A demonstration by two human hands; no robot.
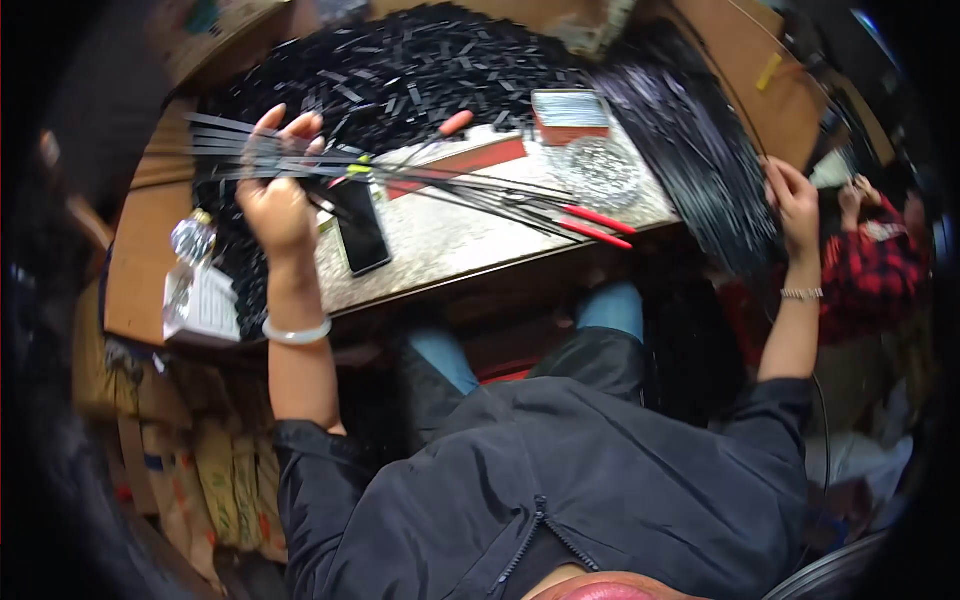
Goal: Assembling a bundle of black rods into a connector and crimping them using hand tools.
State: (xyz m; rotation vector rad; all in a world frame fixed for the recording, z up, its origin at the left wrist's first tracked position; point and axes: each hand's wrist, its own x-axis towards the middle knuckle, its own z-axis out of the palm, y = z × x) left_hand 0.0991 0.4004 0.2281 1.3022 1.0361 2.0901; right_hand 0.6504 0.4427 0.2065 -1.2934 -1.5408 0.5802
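Note:
My left hand (275, 205) is raised over the left of the table, its fingers curled round a fan of long thin dark strips (450, 182). The strips stick out on both sides of it, blurred by motion. Far to the right, my right hand (797, 205) pinches what looks like a thin black strand beside a heap of long black strips (690, 140). Pliers with red handles (598, 228) lie near the table's front edge, under the strip ends. A dark phone (362, 238) rests beside my left wrist. Behind it lies a tool with an orange handle (456, 123).
A large pile of short black pieces (410, 75) covers the back. A round dish of small shiny bits (600, 170) stands before a red box of silvery pins (570, 112). A white box (200, 305) sits front left. Another person in red-black checks (875, 265) is at right.

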